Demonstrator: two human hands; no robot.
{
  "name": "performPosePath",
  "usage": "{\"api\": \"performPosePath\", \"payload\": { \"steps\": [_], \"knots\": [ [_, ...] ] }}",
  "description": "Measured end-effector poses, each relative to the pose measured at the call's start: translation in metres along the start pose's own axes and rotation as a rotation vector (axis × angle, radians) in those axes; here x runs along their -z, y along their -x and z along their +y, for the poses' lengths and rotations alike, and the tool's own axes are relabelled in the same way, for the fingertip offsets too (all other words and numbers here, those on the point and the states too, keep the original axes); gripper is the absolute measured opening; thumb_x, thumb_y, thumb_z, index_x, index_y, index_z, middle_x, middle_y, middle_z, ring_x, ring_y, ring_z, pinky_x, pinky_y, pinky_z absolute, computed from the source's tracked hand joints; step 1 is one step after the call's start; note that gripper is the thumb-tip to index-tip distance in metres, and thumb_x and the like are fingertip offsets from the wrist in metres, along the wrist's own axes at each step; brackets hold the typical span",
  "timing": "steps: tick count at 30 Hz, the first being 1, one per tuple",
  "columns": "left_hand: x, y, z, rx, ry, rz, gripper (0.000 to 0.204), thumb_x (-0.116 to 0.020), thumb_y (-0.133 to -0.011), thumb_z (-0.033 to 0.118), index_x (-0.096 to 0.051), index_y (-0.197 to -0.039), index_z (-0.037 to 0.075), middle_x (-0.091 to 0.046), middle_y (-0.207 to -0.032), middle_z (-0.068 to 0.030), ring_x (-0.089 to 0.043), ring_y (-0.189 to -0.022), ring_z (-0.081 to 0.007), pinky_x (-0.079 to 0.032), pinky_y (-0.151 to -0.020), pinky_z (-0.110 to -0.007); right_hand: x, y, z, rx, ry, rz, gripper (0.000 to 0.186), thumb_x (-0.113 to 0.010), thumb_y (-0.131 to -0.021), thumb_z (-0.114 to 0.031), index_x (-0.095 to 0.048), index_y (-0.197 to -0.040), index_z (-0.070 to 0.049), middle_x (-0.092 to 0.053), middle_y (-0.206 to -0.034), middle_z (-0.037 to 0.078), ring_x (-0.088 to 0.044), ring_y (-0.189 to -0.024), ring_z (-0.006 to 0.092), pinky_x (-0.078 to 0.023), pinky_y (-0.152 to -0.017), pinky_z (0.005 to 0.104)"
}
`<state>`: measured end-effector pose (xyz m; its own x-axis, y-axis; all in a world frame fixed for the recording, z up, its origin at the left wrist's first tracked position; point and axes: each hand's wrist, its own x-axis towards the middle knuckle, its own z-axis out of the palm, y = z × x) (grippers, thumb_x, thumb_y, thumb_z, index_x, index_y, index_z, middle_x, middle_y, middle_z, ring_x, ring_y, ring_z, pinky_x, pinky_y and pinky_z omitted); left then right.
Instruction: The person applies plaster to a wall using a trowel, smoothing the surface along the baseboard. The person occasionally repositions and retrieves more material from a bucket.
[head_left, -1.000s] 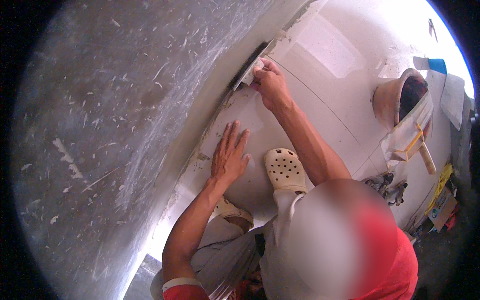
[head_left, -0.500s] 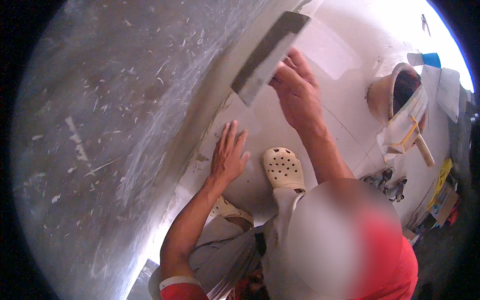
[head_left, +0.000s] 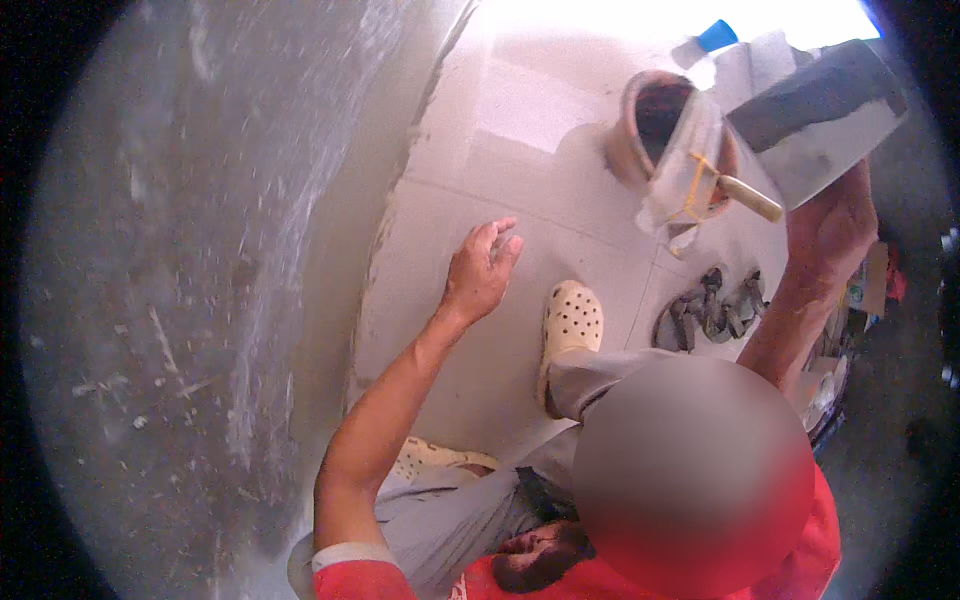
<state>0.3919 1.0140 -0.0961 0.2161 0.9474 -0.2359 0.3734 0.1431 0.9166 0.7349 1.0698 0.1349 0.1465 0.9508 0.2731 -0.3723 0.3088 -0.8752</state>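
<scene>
My right hand (head_left: pixel 830 220) is closed on a wide rectangular trowel (head_left: pixel 815 130), its blade partly dark and partly pale, held up at the upper right. Beside it stands a tan bucket (head_left: pixel 625 135) with dark contents. Across the bucket's mouth rests a flat tool (head_left: pixel 680 165) with a wooden handle and yellow strip. My left hand (head_left: pixel 480 270) hangs over the pale tiled floor (head_left: pixel 440 240), fingers loosely bent and apart, holding nothing. Below it is my foot in a cream perforated clog (head_left: pixel 575 320).
A scuffed grey wall (head_left: pixel 180 280) runs along the left, with a rough floor edge beside it. A blue container (head_left: pixel 718 35) and grey boards (head_left: pixel 765 60) are behind the bucket. Dark strappy objects (head_left: pixel 705 310) lie at the right, near cardboard and a red item (head_left: pixel 893 270).
The trowel has moved from the wall's base up and right beside the bucket. My left hand has shifted right, fingers now more bent. The view has turned toward the bucket.
</scene>
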Motion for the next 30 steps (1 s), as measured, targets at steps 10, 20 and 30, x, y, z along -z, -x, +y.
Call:
{"api": "performPosePath", "payload": {
  "steps": [10, 20, 30],
  "knots": [
    [-0.107, -0.086, 0.045, 0.381, 0.942, -0.242, 0.078, -0.037, -0.108, 0.06, -0.031, -0.162, 0.004, -0.038, -0.161, -0.0235, -0.039, -0.148, -0.0387, -0.036, -0.12, -0.051, 0.119, 0.011, -0.032, 0.03, -0.018, 0.014, 0.047, -0.049, -0.101, -0.016, -0.053, -0.144, 0.004, -0.062, -0.138, 0.015, -0.061, -0.127, 0.0311, -0.047, -0.109, 0.0463],
    [-0.143, -0.163, 0.101, 0.293, 0.727, -0.163, 0.048, -0.04, -0.11, 0.036, -0.051, -0.148, 0.009, -0.057, -0.142, -0.0093, -0.054, -0.129, -0.026, -0.046, -0.111, -0.043, 0.228, -0.036, -0.021, 0.152, 0.783, 0.457, 0.036, -0.06, -0.098, -0.012, -0.064, -0.128, 0.007, -0.069, -0.123, 0.016, -0.068, -0.111, 0.0317, -0.054, -0.097, 0.0396],
    [-0.18, -0.232, 0.132, 0.486, 0.718, -0.11, 0.041, -0.063, -0.102, 0.019, -0.059, -0.139, 0.001, -0.07, -0.124, -0.0104, -0.07, -0.105, -0.0191, -0.059, -0.092, -0.033, 0.353, -0.043, -0.004, 0.209, 1.065, 0.366, 0.036, -0.06, -0.1, -0.014, -0.062, -0.131, 0.006, -0.068, -0.125, 0.017, -0.068, -0.11, 0.0312, -0.057, -0.092, 0.0402]
  ]
}}
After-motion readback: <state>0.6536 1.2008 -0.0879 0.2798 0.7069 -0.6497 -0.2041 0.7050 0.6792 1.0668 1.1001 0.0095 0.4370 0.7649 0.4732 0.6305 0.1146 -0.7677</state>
